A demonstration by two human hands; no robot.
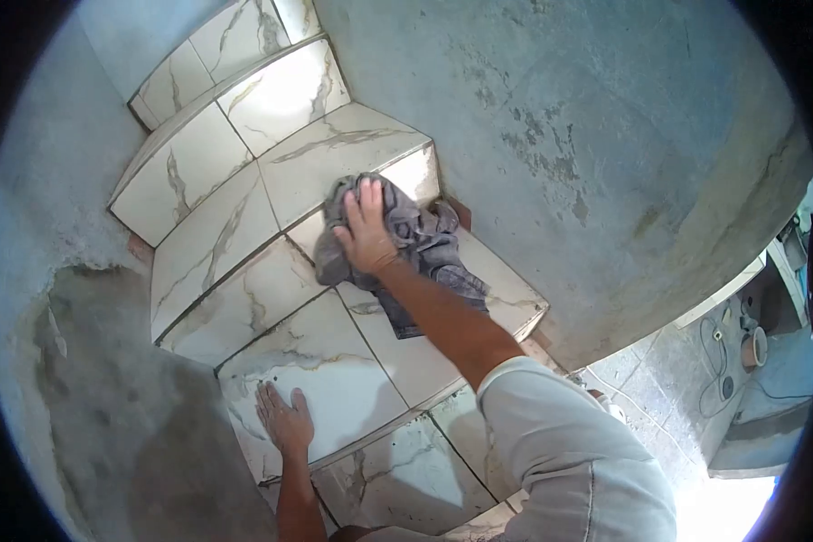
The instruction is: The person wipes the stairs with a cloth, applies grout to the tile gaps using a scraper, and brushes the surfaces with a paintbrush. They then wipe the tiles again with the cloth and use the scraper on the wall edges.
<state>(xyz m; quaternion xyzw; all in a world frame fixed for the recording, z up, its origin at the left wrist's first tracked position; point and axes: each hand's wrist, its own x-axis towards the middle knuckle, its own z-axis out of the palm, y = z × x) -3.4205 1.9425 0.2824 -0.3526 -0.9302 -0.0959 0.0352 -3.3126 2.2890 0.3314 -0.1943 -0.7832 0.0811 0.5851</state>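
Observation:
My right hand (366, 228) holds a crumpled dark grey rag (417, 230), pressing it against the stair where a riser meets the tread. Part of the rag spreads loosely over the tread to the right. White tiles with brown-grey marbling cover the steps. On a lower tread (334, 384), my left hand (286, 420) lies flat with its fingers spread and nothing in it. Small dark specks dot the tile by its fingertips.
Higher steps (189, 167) curve up to the left. A rough blue-grey wall (569, 163) bounds the right side, and bare cement (126, 361) the left. At the far right, a bucket (754, 348) and a cable (715, 361) are on the floor below.

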